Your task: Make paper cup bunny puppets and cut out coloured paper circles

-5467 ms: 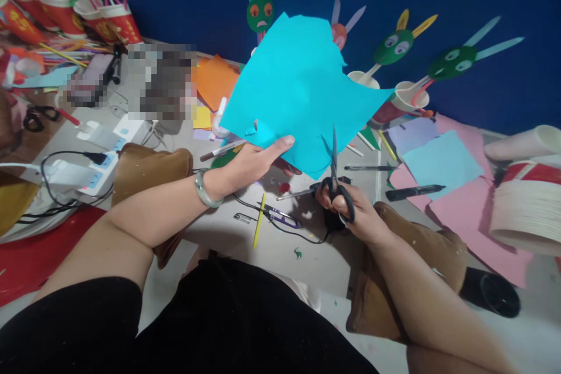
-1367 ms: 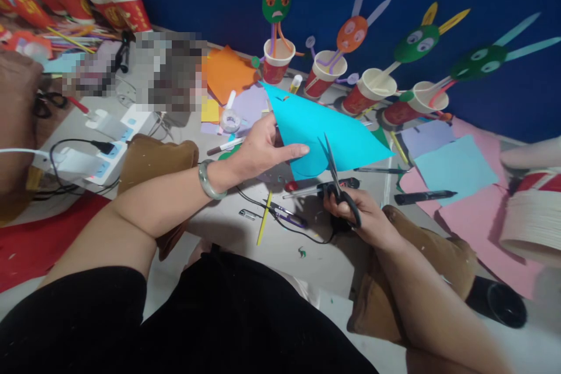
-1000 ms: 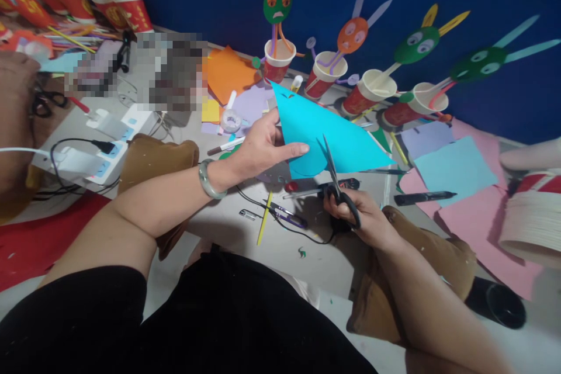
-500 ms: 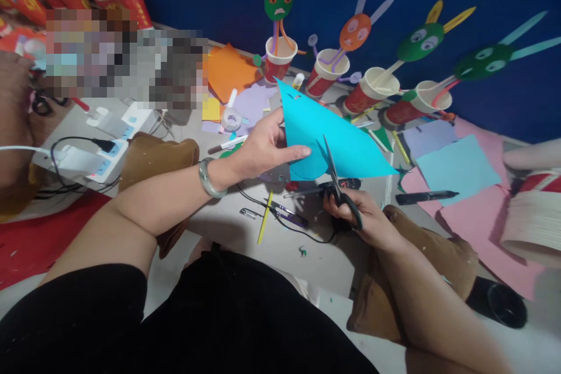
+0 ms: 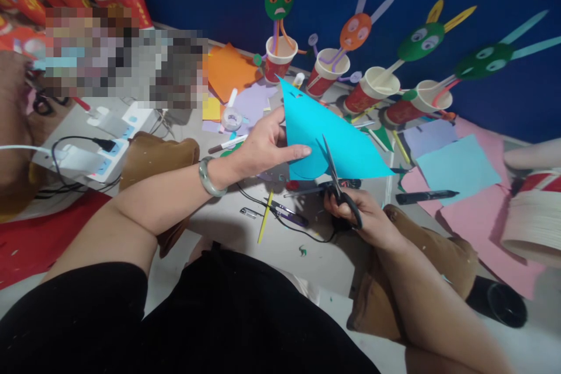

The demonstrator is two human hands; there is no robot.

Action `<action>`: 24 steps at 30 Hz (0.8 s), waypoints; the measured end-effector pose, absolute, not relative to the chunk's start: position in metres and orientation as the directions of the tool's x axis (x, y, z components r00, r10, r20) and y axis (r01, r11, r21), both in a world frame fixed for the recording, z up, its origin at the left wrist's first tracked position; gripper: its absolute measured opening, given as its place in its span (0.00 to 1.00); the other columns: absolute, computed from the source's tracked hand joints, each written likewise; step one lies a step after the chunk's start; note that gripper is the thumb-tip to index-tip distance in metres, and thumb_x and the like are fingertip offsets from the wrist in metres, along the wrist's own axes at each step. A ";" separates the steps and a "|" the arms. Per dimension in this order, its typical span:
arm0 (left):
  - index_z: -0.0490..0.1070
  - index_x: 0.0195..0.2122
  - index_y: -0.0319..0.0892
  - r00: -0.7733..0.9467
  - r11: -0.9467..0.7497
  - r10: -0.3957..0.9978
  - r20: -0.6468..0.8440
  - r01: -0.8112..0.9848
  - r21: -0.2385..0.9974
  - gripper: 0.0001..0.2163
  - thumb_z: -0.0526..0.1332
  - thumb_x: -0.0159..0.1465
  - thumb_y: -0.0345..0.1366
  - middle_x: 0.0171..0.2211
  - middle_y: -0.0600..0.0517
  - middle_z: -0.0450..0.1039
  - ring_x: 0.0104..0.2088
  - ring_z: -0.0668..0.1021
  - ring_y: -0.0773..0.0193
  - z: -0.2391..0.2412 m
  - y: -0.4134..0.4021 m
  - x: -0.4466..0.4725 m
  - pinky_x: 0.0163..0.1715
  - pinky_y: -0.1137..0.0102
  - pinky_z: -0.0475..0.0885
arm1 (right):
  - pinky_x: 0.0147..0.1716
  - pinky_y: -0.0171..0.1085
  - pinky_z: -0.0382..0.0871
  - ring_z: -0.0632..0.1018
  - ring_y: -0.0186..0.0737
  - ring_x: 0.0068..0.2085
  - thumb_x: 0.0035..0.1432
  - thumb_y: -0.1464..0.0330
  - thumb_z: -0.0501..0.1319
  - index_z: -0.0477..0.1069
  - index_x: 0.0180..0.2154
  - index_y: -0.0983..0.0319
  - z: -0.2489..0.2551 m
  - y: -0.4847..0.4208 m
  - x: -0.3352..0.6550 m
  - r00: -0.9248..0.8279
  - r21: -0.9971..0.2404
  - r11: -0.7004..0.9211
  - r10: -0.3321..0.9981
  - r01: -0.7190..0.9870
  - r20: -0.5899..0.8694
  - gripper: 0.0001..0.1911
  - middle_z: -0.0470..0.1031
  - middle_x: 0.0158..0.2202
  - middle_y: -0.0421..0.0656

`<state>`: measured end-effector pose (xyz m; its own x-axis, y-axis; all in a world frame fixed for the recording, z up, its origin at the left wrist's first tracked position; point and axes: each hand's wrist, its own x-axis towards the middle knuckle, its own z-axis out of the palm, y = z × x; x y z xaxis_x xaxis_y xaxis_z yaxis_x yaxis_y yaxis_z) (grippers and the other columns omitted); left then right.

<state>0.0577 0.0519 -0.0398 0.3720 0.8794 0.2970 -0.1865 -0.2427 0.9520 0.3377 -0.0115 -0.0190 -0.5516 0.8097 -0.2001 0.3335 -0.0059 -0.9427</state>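
Observation:
My left hand pinches the near edge of a turquoise paper sheet, held tilted above the table. My right hand is wrapped round the black handles of a pair of scissors. The blades point up and reach into the lower rim of the paper, beside a rounded cut outline. A pale bangle circles my left wrist. Both forearms rest near brown cushions.
Paper cups with rabbit-eared paper faces line the blue wall. Pink and blue sheets, markers, a tape roll, a stack of cups and a power strip with cables lie around. A black lid sits at right.
The large sheet from 5.5 s ago is now lower and looks triangular, edge toward me. Over the last second the paper has shifted slightly and the scissors have stayed at its lower edge.

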 end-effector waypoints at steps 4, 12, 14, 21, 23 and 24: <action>0.69 0.67 0.44 0.365 -0.218 0.889 0.277 -0.195 0.956 0.42 0.78 0.61 0.63 0.46 0.47 0.85 0.44 0.88 0.54 -0.039 0.052 0.057 0.44 0.57 0.87 | 0.27 0.40 0.56 0.64 0.37 0.26 0.58 0.28 0.67 0.65 0.23 0.58 -0.017 -0.012 0.337 -0.547 -0.941 -0.027 0.808 0.337 -0.219 0.41 0.65 0.22 0.39; 0.69 0.68 0.44 0.347 -0.202 0.902 0.255 -0.182 0.962 0.41 0.79 0.62 0.61 0.42 0.48 0.85 0.37 0.86 0.59 -0.036 0.050 0.055 0.38 0.64 0.84 | 0.27 0.40 0.56 0.64 0.37 0.26 0.58 0.32 0.69 0.64 0.22 0.57 -0.017 -0.012 0.336 -0.546 -0.936 -0.053 0.800 0.347 -0.247 0.39 0.64 0.22 0.39; 0.69 0.68 0.45 0.342 -0.205 0.905 0.253 -0.170 0.964 0.41 0.78 0.62 0.62 0.42 0.49 0.85 0.36 0.86 0.60 -0.036 0.050 0.055 0.37 0.64 0.84 | 0.27 0.40 0.55 0.63 0.37 0.26 0.58 0.32 0.70 0.64 0.22 0.57 -0.017 -0.012 0.336 -0.545 -0.936 -0.067 0.798 0.344 -0.258 0.39 0.64 0.22 0.39; 0.67 0.70 0.47 0.341 -0.208 0.906 0.251 -0.158 0.965 0.41 0.77 0.63 0.61 0.37 0.53 0.84 0.33 0.86 0.60 -0.037 0.051 0.053 0.36 0.65 0.85 | 0.28 0.40 0.55 0.62 0.37 0.27 0.56 0.31 0.71 0.65 0.22 0.58 -0.017 -0.014 0.336 -0.506 -0.922 -0.119 0.806 0.367 -0.306 0.39 0.63 0.23 0.40; 0.67 0.71 0.47 0.349 -0.199 0.905 0.245 -0.163 0.966 0.42 0.78 0.63 0.61 0.37 0.53 0.84 0.35 0.87 0.58 -0.038 0.051 0.054 0.37 0.64 0.86 | 0.28 0.40 0.56 0.63 0.37 0.27 0.56 0.31 0.71 0.65 0.22 0.58 -0.017 -0.014 0.336 -0.509 -0.925 -0.109 0.809 0.364 -0.295 0.39 0.64 0.23 0.39; 0.67 0.71 0.47 0.356 -0.193 0.902 0.242 -0.168 0.967 0.42 0.78 0.63 0.62 0.37 0.52 0.84 0.36 0.87 0.57 -0.038 0.051 0.054 0.37 0.63 0.86 | 0.28 0.40 0.56 0.63 0.37 0.27 0.56 0.30 0.70 0.65 0.22 0.58 -0.017 -0.014 0.336 -0.512 -0.926 -0.103 0.809 0.363 -0.290 0.39 0.64 0.23 0.39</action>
